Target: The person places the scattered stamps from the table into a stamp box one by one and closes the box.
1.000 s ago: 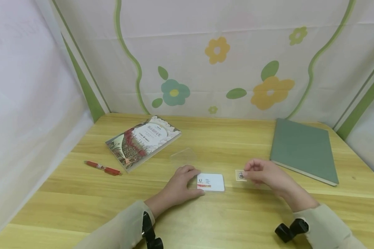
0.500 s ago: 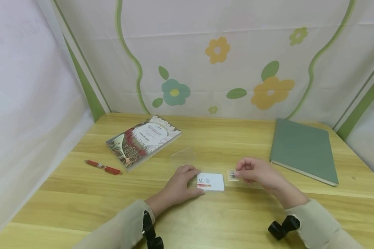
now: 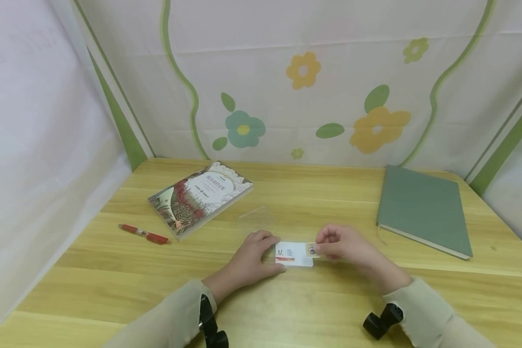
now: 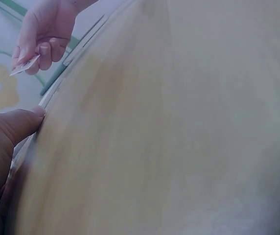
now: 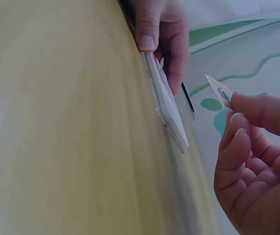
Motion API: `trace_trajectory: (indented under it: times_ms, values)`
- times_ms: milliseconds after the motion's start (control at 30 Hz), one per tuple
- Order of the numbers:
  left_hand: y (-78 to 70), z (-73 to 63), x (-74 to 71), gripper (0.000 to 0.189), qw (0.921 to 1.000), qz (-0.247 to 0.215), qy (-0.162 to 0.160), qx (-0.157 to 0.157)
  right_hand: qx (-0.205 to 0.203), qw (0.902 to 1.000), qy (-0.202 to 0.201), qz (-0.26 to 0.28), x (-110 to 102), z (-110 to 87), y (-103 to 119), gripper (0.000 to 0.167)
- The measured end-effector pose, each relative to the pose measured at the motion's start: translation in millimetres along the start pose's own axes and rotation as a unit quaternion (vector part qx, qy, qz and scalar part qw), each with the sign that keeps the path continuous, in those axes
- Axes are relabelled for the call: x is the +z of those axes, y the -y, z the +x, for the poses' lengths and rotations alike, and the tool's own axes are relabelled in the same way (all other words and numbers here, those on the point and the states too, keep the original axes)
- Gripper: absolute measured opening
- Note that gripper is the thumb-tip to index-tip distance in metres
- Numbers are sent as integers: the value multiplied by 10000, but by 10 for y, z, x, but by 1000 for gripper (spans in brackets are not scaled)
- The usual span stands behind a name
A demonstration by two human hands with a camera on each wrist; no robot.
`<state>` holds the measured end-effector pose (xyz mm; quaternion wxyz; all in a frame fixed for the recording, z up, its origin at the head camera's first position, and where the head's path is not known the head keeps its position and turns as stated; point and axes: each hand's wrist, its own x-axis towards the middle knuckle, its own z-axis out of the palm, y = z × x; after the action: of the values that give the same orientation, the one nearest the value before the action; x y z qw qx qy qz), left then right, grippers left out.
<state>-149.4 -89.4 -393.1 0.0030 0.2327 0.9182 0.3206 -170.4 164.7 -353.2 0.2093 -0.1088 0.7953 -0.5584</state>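
A stack of white business cards [image 3: 293, 261] lies in a shallow clear case on the table, printed with a logo and a red-orange strip. My left hand [image 3: 250, 263] holds the case at its left end, thumb on the near side and fingers on the far side. Between thumb and fingertips, my right hand [image 3: 345, 246] pinches a small square picture card [image 3: 311, 250] with a pale border. In the head view this card overlaps the stack's right end. From the right wrist view, the small card [image 5: 220, 92] is held apart from the case [image 5: 167, 107].
Behind my left hand lies a clear plastic lid [image 3: 256, 218]. A picture-covered book [image 3: 200, 198] and a red pen [image 3: 144, 234] are at left on the wooden table [image 3: 265, 309]. The green hardcover book [image 3: 424, 210] lies at right, before a flowered curtain [image 3: 278, 96].
My right hand has moved left with the small picture card, from beside the case to over its right end. The left hand has stayed at the case.
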Motion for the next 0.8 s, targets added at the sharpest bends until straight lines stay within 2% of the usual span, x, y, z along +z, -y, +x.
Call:
trace_trajectory:
  times_ms: [100,333,800]
  values:
    - [1,-1,3,63,10000,-5,-4,24,30,10000,8,32,48,10,0,22]
    - [-10,-3,0,64,10000,-32,6,-45,190,9993,-295,133,135,27,-15,20]
    - [1,4,10,65,10000,53,-5,-13,446,9965,-680,-171,299,84,-14,16]
